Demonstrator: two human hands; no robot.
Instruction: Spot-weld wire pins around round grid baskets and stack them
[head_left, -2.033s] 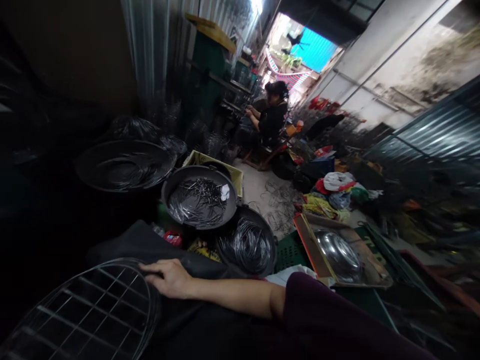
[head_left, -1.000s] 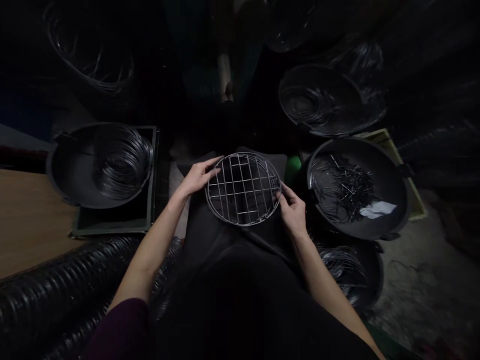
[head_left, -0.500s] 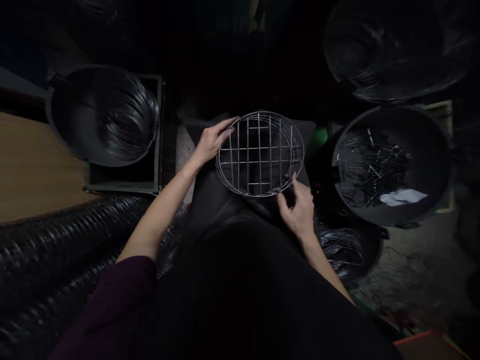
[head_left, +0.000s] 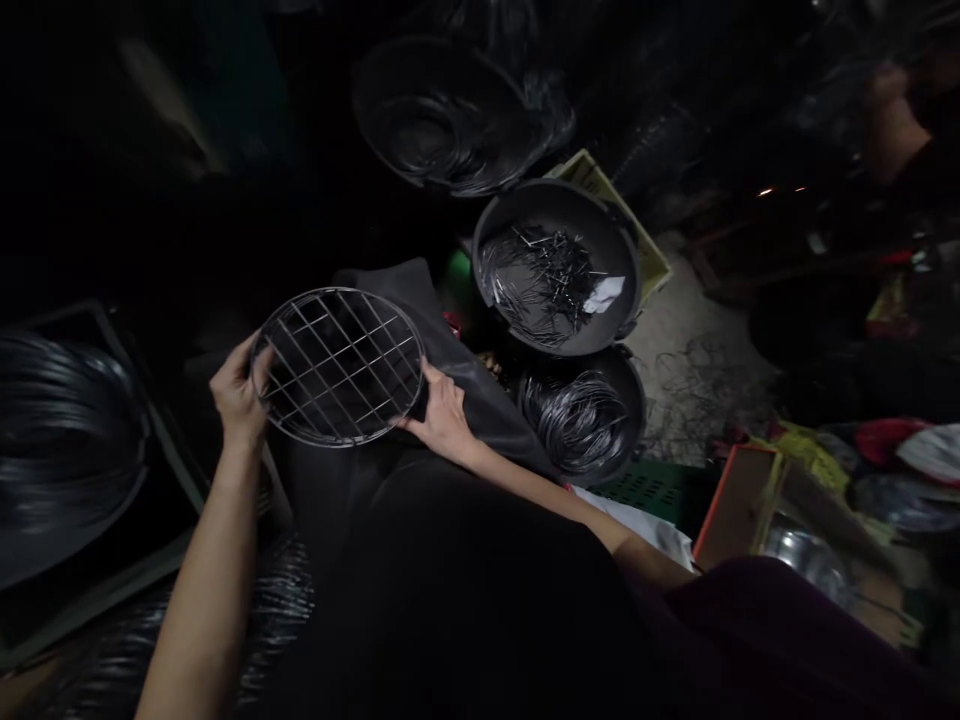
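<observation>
A round wire grill rack [head_left: 341, 380], with crossed bars inside a hoop, is held up over my lap. My left hand [head_left: 241, 392] grips its left rim, the thumb showing through the bars. At the lower right rim, my right hand [head_left: 444, 412] pinches the hoop between thumb and fingers. Dark cloth [head_left: 405, 300] drapes over my lap beneath the rack. To the right sits a dark basin [head_left: 615, 240] with many short metal rods [head_left: 559, 270] and a crumpled white scrap [head_left: 604, 294] in it.
Below that basin stands another with coiled wire [head_left: 581, 420]. A further basin [head_left: 442, 120] of wire lies farther back. On the left is a large wire coil [head_left: 60, 430]. A box with an orange edge [head_left: 712, 510] stands at lower right. Someone's arm [head_left: 892, 125] shows at upper right.
The view has swung right, so the basins appear farther left. The rack has tilted, and my right hand has closed on its rim. More of the floor and boxes at right shows.
</observation>
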